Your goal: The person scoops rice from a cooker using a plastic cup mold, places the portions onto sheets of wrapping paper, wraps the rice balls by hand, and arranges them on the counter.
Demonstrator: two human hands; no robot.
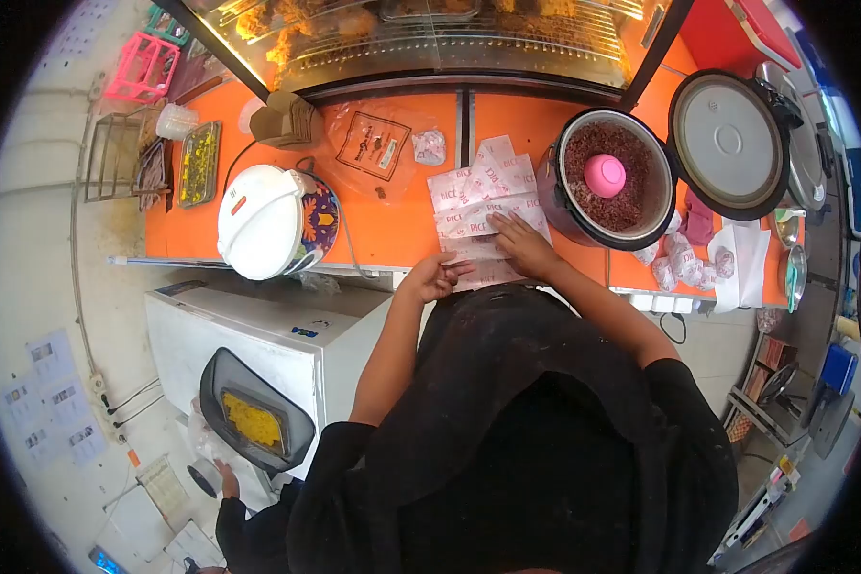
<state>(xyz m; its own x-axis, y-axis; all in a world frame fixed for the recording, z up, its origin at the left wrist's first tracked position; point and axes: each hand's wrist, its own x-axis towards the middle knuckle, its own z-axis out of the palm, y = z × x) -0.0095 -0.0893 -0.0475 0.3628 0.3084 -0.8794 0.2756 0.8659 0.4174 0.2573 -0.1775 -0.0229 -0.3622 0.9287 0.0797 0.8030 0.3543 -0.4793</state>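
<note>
Pink-and-white wrapping paper [488,184] printed "RICE" lies in overlapping sheets on the orange counter in front of me. My right hand [524,246] rests flat on the paper, fingers spread. My left hand [435,277] is at the paper's lower left edge, fingers loosely bent and apart; whether it touches the sheet is unclear. Right of the paper stands an open rice cooker [610,177] with dark reddish rice, a pink bowl-shaped scoop [605,176] sitting on the rice. Several wrapped rice packets [681,258] lie beyond the cooker, and one wrapped packet [430,147] sits above the paper.
A white lidded cooker [260,222] stands on the left, near a tray of yellow food [199,165] and brown cartons [289,120]. A lit display case [430,48] spans the back. The cooker's lid [729,143] stands open rightward. Another person's hand [227,480] shows lower left.
</note>
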